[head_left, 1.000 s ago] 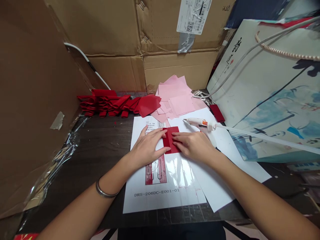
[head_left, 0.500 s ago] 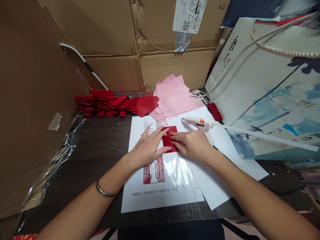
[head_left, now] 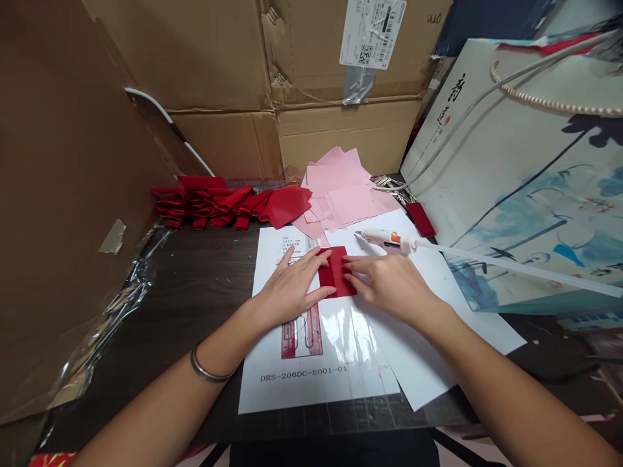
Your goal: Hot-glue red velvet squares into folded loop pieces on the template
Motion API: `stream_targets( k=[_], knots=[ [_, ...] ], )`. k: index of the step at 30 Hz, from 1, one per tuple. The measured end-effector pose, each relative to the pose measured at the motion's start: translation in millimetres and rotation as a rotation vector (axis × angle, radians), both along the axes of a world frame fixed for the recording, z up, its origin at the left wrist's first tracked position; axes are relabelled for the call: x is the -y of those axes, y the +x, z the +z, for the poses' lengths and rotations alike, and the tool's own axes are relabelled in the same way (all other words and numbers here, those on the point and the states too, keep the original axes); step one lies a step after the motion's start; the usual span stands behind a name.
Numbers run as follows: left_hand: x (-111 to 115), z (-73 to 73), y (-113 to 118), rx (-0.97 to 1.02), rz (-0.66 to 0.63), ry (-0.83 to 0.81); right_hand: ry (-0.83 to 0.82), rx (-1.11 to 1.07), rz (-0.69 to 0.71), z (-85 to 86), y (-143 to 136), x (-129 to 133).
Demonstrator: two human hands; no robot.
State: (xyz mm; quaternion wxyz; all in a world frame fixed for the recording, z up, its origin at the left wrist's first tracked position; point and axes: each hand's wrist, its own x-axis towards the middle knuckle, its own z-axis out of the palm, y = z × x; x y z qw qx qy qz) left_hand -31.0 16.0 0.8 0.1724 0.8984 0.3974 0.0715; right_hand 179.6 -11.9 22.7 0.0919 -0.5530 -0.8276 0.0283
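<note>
A folded piece of red ribbon (head_left: pixel 337 271) lies on the printed sheet (head_left: pixel 311 389), between my two hands. My left hand (head_left: pixel 292 285) rests flat over its left side, fingers spread and thumb along the lower part. At the ribbon's right edge, my right hand (head_left: pixel 387 279) has its fingertips closed on the edge; the exact grip is partly hidden. Just behind the right hand lies a white hot glue gun (head_left: pixel 382 237), its nozzle pointing left. Below my left hand the sheet shows a printed picture (head_left: pixel 302 332) of a red piece with clip shapes.
Several red folded ribbon pieces (head_left: pixel 209 201) are piled at the back left. Pink paper squares (head_left: pixel 341 185) lie at the back, with metal clips (head_left: pixel 396 188) beside them. A small dark red piece (head_left: pixel 420 219) leans near the large paper bag (head_left: pixel 535 181). Cardboard walls (head_left: pixel 350 130) enclose the back and left.
My right hand has moved right from the middle of the red ribbon to its right edge, and more of the ribbon now shows flat. My left hand stays in place on it.
</note>
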Motion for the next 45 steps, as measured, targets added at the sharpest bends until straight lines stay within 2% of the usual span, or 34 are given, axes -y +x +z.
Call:
stream_targets(
  k=[9, 27, 34, 45],
  knots=[
    [-2, -5.3, -1, 0.016, -0.043, 0.037, -0.115, 0.002, 0.052, -8.0, -3, -3],
    [-3, -2.7, 1, -0.004, -0.067, 0.045, -0.069, -0.06, 0.071, -13.0, -4, -4],
    [-4, -3.1, -6, 0.045, -0.085, 0.104, -0.051, -0.016, 0.053, -6.9, 0, -5],
    [-3, -0.7, -5, -0.006, -0.09, 0.059, -0.061, -0.018, 0.032, -5.2, 0, -4]
  ],
)
